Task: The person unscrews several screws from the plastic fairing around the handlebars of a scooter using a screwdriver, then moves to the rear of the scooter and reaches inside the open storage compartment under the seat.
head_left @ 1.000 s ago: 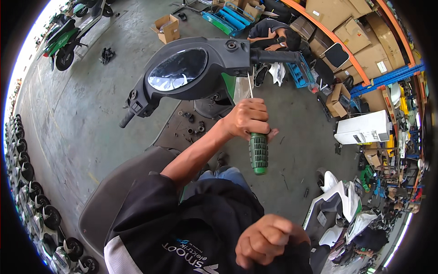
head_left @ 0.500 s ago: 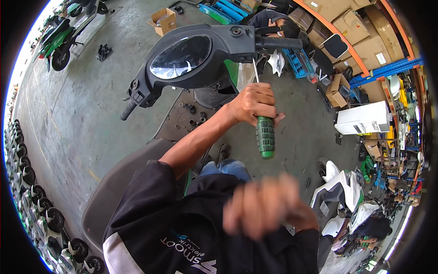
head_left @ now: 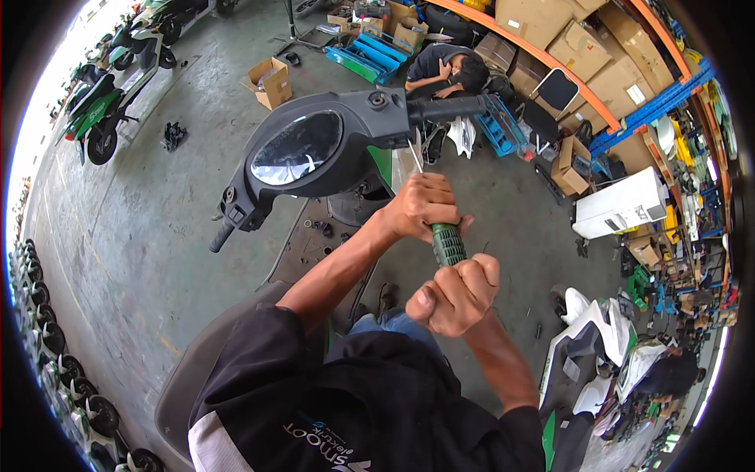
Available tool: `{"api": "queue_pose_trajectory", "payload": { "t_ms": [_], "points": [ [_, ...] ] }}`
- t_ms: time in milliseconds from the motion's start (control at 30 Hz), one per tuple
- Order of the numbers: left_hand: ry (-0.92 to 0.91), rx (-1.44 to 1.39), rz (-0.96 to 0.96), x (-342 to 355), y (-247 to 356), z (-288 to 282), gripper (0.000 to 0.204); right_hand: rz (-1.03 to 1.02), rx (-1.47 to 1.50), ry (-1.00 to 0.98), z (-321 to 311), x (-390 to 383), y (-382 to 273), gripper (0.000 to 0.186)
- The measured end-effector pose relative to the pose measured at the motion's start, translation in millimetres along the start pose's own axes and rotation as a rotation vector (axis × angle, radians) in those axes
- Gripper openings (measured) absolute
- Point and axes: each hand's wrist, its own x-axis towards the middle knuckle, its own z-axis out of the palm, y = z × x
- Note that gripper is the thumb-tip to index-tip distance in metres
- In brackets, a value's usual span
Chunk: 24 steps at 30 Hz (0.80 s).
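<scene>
My left hand [head_left: 425,206] is closed round a screwdriver with a green ribbed handle [head_left: 447,243] and a thin metal shaft [head_left: 417,156], which reaches up to the underside of the dark scooter handlebar cover [head_left: 358,118], near its right grip [head_left: 448,108]. My right hand [head_left: 454,294] is a fist at the lower end of the handle, covering it; whether it grips the handle or anything else is hidden. The cover holds a glossy display [head_left: 295,148]. Below lie small dark parts [head_left: 321,228] on the footboard.
A co-worker [head_left: 440,67] crouches beyond the handlebar, near blue toolboxes [head_left: 503,126] and orange racking with cartons [head_left: 586,59]. A white box [head_left: 617,204] and scooter panels [head_left: 586,334] are at right. Another person [head_left: 668,374] is at lower right. Scooters [head_left: 102,118] stand at left.
My right fist has moved up from low in front of my torso to the end of the screwdriver handle. My left hand still holds the screwdriver; the view has shifted slightly.
</scene>
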Motion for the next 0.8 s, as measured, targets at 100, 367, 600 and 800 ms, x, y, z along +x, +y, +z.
{"api": "queue_pose_trajectory", "payload": {
  "t_ms": [100, 367, 600, 800],
  "points": [
    [0.019, 0.002, -0.013, 5.2, -3.7, -0.7, 0.039, 0.048, 0.052, -0.058, -25.5, 7.3, -17.7, 0.052],
    [-0.040, -0.035, 0.035, 5.4, -5.7, 5.0, 0.038, 0.114, -0.041, 0.136, -31.4, 8.5, -0.6, 0.052],
    [-0.206, 0.023, 0.045, -5.9, -13.4, 6.0, 0.026, 0.685, 0.130, -0.099, -27.9, -33.3, 6.6, 0.027],
    [-0.339, 0.268, -0.109, 2.2, -18.3, 37.4, 0.021, 0.696, 0.165, 0.098, -11.9, -98.7, 63.6, 0.011]
  ]
}}
